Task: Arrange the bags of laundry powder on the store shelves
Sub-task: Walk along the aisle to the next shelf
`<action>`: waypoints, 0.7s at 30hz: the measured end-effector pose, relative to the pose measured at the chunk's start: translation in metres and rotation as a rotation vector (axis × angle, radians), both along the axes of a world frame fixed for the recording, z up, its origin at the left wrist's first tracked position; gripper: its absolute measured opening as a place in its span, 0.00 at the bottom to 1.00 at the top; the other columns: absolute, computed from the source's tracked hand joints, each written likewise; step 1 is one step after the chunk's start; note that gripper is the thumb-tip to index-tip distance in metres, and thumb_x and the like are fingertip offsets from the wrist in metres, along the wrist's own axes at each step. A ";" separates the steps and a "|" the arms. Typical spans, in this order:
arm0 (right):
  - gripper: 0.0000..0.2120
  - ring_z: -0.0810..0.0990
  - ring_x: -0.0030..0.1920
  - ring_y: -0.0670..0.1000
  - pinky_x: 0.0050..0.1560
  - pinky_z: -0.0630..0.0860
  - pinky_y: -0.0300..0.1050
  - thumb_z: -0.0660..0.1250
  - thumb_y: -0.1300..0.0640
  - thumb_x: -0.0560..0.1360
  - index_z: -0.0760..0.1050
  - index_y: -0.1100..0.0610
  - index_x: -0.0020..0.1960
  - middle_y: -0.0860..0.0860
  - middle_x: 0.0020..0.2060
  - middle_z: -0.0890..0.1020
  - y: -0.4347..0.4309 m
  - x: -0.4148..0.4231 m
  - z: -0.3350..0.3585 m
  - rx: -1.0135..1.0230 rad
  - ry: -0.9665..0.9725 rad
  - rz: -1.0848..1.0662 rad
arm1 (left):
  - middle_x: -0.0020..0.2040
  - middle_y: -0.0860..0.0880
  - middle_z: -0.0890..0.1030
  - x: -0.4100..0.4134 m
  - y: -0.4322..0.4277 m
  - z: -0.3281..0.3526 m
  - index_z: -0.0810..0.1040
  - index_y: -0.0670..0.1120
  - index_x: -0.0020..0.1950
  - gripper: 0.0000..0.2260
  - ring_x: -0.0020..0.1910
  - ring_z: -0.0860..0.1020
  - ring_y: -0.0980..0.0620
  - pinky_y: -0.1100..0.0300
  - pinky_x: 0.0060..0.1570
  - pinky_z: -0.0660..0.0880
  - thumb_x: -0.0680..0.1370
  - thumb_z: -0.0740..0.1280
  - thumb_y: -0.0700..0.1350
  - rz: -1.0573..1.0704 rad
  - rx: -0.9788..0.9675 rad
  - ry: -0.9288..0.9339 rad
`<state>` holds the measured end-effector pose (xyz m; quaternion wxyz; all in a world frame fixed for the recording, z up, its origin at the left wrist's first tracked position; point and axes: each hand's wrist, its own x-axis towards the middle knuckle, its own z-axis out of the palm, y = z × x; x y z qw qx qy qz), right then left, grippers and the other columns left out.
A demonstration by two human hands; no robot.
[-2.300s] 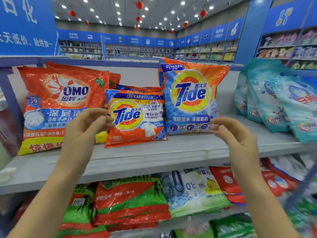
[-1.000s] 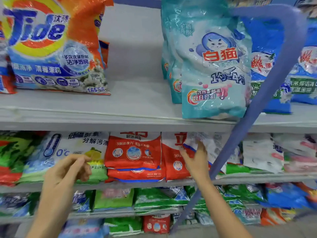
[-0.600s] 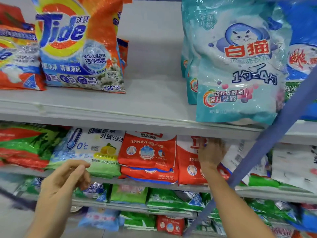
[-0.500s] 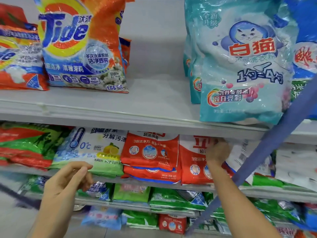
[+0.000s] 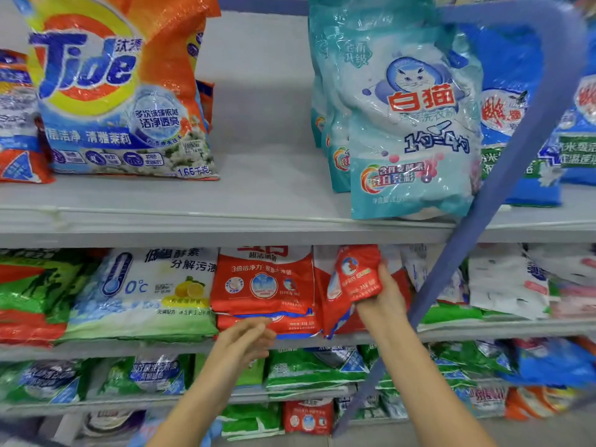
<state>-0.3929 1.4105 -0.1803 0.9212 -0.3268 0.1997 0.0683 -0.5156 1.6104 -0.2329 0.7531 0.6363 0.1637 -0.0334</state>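
On the second shelf (image 5: 503, 329), my right hand (image 5: 382, 296) grips a small red laundry powder bag (image 5: 354, 272), tilted and lifted off the red bags behind it. A stack of two red bags (image 5: 264, 282) lies just to its left. My left hand (image 5: 245, 340) hovers in front of that stack's lower edge with its fingers loosely curled, holding nothing. On the top shelf (image 5: 225, 217) stand an orange Tide bag (image 5: 119, 88) at the left and a teal cat-logo bag (image 5: 409, 124) at the right.
A blue slanted bar (image 5: 503, 175) crosses in front of the shelves at the right. A white 0°C bag (image 5: 142, 291) and green-red bags (image 5: 32, 291) lie left of the red stack. White bags (image 5: 506, 282) lie at the right. Lower shelves hold several green bags (image 5: 309, 369).
The view dropped from the top shelf to the second shelf. My right hand reached in and pulled a red bag forward. My left hand moved right, toward the red stack.
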 end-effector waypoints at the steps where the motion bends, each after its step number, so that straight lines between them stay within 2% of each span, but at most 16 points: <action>1: 0.14 0.80 0.42 0.52 0.45 0.76 0.49 0.56 0.50 0.81 0.75 0.58 0.51 0.54 0.34 0.84 0.005 -0.009 -0.003 0.020 0.038 0.055 | 0.48 0.44 0.85 0.005 -0.007 -0.008 0.79 0.41 0.56 0.17 0.50 0.82 0.45 0.59 0.46 0.77 0.72 0.66 0.50 -0.019 -0.108 0.079; 4: 0.18 0.79 0.46 0.55 0.44 0.78 0.52 0.56 0.47 0.80 0.75 0.60 0.52 0.57 0.37 0.85 0.015 -0.034 -0.008 0.097 0.097 0.176 | 0.55 0.40 0.81 0.014 -0.024 -0.026 0.74 0.38 0.60 0.32 0.55 0.78 0.45 0.52 0.56 0.73 0.67 0.65 0.62 -0.033 -0.468 0.335; 7: 0.20 0.80 0.48 0.58 0.37 0.81 0.53 0.58 0.47 0.78 0.75 0.63 0.55 0.60 0.44 0.84 0.013 -0.057 -0.006 0.187 0.119 0.254 | 0.61 0.38 0.78 0.018 -0.033 -0.039 0.72 0.36 0.63 0.44 0.57 0.76 0.42 0.49 0.59 0.72 0.62 0.63 0.70 -0.036 -0.635 0.490; 8: 0.18 0.81 0.46 0.60 0.35 0.81 0.55 0.61 0.49 0.76 0.77 0.64 0.53 0.62 0.44 0.84 0.011 -0.063 -0.004 0.222 0.112 0.274 | 0.60 0.38 0.80 0.019 -0.036 -0.042 0.74 0.36 0.62 0.45 0.56 0.78 0.41 0.48 0.57 0.73 0.61 0.63 0.71 -0.050 -0.670 0.500; 10: 0.18 0.84 0.40 0.62 0.32 0.80 0.59 0.69 0.53 0.66 0.81 0.66 0.47 0.63 0.43 0.84 0.008 -0.073 -0.002 0.265 0.080 0.311 | 0.59 0.37 0.80 0.019 -0.046 -0.042 0.80 0.40 0.60 0.42 0.54 0.81 0.38 0.45 0.54 0.76 0.60 0.64 0.71 -0.064 -0.777 0.470; 12: 0.19 0.84 0.39 0.61 0.34 0.79 0.61 0.70 0.51 0.61 0.83 0.65 0.45 0.63 0.44 0.84 0.005 -0.078 -0.005 0.250 0.063 0.331 | 0.59 0.36 0.80 0.022 -0.053 -0.038 0.83 0.40 0.55 0.37 0.53 0.81 0.35 0.39 0.52 0.78 0.60 0.67 0.68 -0.063 -0.859 0.385; 14: 0.20 0.85 0.39 0.60 0.34 0.80 0.61 0.70 0.51 0.61 0.83 0.65 0.45 0.62 0.45 0.84 -0.003 -0.078 -0.012 0.207 0.047 0.330 | 0.56 0.35 0.81 0.027 -0.047 -0.028 0.84 0.39 0.52 0.34 0.51 0.81 0.35 0.40 0.44 0.80 0.58 0.74 0.64 -0.086 -0.842 0.308; 16: 0.20 0.85 0.42 0.59 0.36 0.81 0.58 0.66 0.50 0.68 0.81 0.64 0.51 0.62 0.47 0.84 -0.021 -0.074 -0.021 0.158 0.024 0.308 | 0.51 0.36 0.83 0.030 -0.032 -0.016 0.85 0.39 0.50 0.35 0.45 0.83 0.37 0.45 0.37 0.80 0.49 0.83 0.56 -0.119 -0.749 0.286; 17: 0.21 0.84 0.46 0.59 0.39 0.82 0.56 0.62 0.48 0.72 0.78 0.63 0.55 0.61 0.50 0.84 -0.031 -0.073 -0.026 0.114 -0.002 0.318 | 0.49 0.36 0.83 0.032 -0.022 -0.008 0.85 0.39 0.50 0.37 0.43 0.84 0.38 0.47 0.35 0.80 0.45 0.85 0.53 -0.120 -0.684 0.273; 18: 0.22 0.83 0.49 0.59 0.42 0.82 0.55 0.60 0.47 0.74 0.76 0.61 0.59 0.60 0.53 0.83 -0.040 -0.071 -0.033 0.056 -0.040 0.344 | 0.48 0.37 0.84 0.033 -0.012 -0.001 0.83 0.40 0.52 0.38 0.41 0.84 0.39 0.48 0.34 0.80 0.46 0.85 0.53 -0.094 -0.599 0.256; 21: 0.23 0.81 0.56 0.59 0.47 0.81 0.52 0.63 0.49 0.72 0.74 0.58 0.64 0.58 0.57 0.81 -0.048 -0.064 -0.049 -0.232 -0.155 0.451 | 0.48 0.38 0.84 0.039 0.011 0.014 0.75 0.43 0.62 0.33 0.40 0.84 0.39 0.47 0.38 0.81 0.61 0.77 0.52 0.017 -0.344 0.218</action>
